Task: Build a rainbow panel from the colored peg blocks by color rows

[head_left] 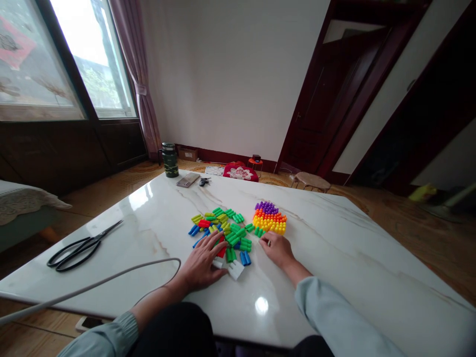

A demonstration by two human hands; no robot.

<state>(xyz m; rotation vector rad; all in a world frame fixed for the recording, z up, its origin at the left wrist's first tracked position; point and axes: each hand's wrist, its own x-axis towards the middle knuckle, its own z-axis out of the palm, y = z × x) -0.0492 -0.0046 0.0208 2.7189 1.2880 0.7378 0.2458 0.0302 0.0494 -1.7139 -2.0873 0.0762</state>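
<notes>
A loose pile of plastic blocks (223, 228) in green, yellow, blue, red and white lies in the middle of the white marble table (334, 258). My left hand (203, 263) lies flat on the near side of the pile, fingers spread over red and white pieces. To the right stands a joined slab of blocks (269, 218) in purple, orange and yellow rows. My right hand (277, 248) rests just below that slab, fingers curled near a green piece; whether it holds anything is unclear.
Black scissors (80, 247) lie at the table's left. A grey cable (111, 277) loops across the near left edge. A dark green flask (170, 159), a phone (188, 180) and keys (203, 182) sit at the far edge. A stool (311, 181) stands beyond.
</notes>
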